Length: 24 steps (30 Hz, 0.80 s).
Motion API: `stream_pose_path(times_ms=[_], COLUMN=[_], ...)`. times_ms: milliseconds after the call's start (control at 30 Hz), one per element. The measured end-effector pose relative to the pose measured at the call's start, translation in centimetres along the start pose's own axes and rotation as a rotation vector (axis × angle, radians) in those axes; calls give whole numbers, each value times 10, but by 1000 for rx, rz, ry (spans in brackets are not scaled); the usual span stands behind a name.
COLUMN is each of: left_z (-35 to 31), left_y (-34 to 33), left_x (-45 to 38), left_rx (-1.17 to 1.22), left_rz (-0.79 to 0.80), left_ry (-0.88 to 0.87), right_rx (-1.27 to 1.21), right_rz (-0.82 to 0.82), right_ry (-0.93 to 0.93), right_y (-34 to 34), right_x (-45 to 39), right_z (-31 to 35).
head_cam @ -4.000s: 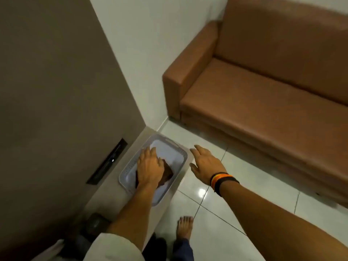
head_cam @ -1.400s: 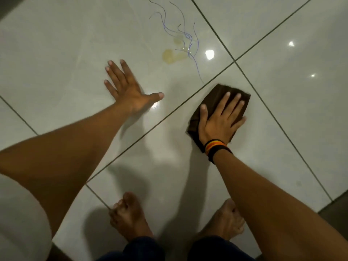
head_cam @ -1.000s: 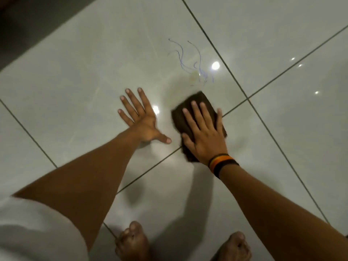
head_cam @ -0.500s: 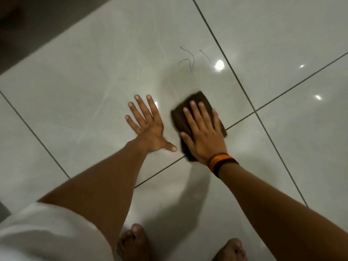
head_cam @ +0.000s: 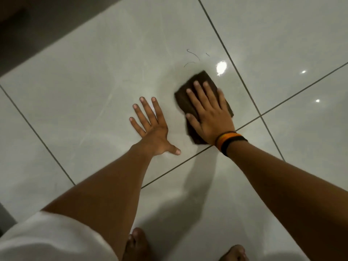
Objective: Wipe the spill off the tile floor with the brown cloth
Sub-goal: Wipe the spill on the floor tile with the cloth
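Note:
The brown cloth (head_cam: 202, 80) lies folded flat on the glossy pale tile floor (head_cam: 84, 87). My right hand (head_cam: 209, 112), with a striped wristband, presses palm-down on the cloth with the fingers spread, covering most of it. My left hand (head_cam: 150, 127) rests flat on the tile just left of the cloth, fingers apart, holding nothing. Just beyond the cloth's far edge a few thin dark curved marks (head_cam: 192, 57) show on the tile. No yellow puddle is visible; the spot under the cloth is hidden.
Dark grout lines (head_cam: 243, 85) cross just right of and below the cloth. A darker strip (head_cam: 37, 31) borders the tiles at the top left. My bare feet (head_cam: 137, 243) stand at the bottom edge. Ceiling-light reflections (head_cam: 221, 66) glint beside the cloth.
My right hand has slid the cloth forward and back over the yellowish spill. The puddle no longer shows and the thin curved marks have shrunk to a few. The left hand stays planted.

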<state>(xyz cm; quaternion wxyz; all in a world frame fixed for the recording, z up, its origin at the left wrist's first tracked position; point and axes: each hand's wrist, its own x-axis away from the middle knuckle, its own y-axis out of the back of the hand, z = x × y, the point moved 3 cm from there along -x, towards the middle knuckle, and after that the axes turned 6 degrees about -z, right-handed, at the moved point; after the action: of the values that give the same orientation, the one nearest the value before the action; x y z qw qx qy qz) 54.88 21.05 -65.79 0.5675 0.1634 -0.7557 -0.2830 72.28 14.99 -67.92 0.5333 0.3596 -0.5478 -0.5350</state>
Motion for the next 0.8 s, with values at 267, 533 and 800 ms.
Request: stream_pose_path(times_ms=[267,533,800], left_z=[5,5,8], left_y=[-3,-2,-5], left_x=[-3,0,-4], left_rx=[14,6,9], left_rz=[32,29,16], left_ry=[-19,-20,-36], right_rx=[-45,10,-34], right_rz=[-90,27,-69], right_ry=[-430,-8,-264], right_y=[17,11,18], right_x=[-79,-19,-108], right_z=[-37,-10,-4])
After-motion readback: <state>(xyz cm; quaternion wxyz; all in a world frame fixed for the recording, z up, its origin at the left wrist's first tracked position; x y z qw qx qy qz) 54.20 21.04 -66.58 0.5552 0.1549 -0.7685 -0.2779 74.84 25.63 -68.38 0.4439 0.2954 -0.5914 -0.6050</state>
